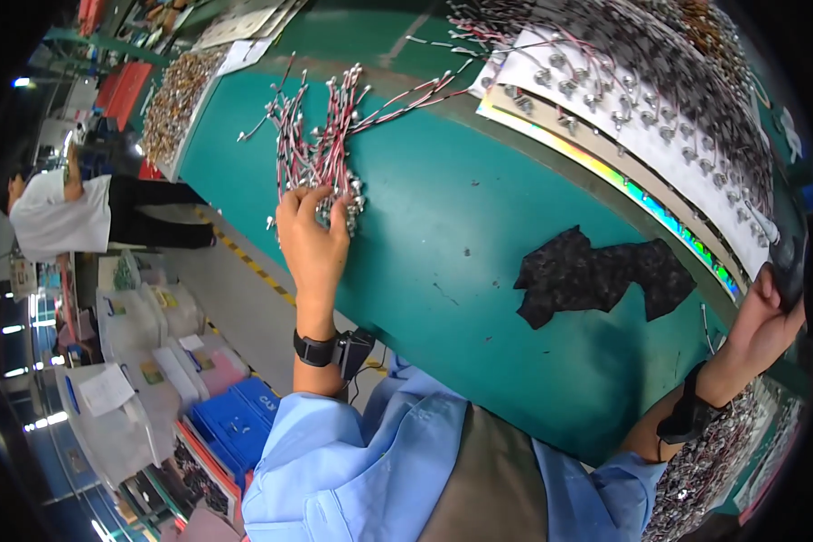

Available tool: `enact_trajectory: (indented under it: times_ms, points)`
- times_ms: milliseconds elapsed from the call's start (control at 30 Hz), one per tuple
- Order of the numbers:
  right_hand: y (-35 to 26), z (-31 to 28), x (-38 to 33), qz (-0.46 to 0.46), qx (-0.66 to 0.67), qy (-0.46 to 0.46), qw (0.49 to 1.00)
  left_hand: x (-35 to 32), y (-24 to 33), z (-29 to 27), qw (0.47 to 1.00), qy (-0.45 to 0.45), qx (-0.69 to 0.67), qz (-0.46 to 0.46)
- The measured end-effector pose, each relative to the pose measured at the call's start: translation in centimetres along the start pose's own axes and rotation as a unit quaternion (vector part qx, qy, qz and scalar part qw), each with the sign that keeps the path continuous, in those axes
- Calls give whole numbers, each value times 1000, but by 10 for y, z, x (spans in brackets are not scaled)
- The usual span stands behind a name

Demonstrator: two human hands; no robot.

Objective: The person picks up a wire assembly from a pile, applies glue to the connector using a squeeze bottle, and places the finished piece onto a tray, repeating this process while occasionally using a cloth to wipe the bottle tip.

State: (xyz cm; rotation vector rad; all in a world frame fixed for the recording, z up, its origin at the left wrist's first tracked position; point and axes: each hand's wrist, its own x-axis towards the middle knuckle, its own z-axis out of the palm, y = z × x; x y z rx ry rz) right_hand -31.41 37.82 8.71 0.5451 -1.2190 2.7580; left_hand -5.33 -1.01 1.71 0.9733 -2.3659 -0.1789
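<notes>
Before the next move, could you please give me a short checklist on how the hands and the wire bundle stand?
1. Left hand on the bundle of red and white wires with metal ends: ok, fingers rest on its near end.
2. Wires gripped firmly: cannot tell.
3. Bundle fully on the green table top: ok.
4. Right hand free: not ok, it is at the end of the white board of wired parts.
5. Black scrap of fabric clear of the bundle: ok.

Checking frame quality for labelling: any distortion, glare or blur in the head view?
Head view: strong fisheye bend along the green table edge, black vignette at corners; iridescent glare on the strip by the white sheet; left hand on the wire bundle sharp; right hand near the rim, dim.
</notes>
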Motion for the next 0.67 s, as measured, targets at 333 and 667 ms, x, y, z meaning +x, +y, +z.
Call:
enact_trajectory:
  times_ms: [333, 667]
  points:
    - [8, 19, -10, 38, 4, 28, 999, -7, -3, -6, 996, -77, 17, -35]
    - [6, 8, -9, 29, -2, 2, 1000, -28, -15, 15, 997, -36, -28, -70]
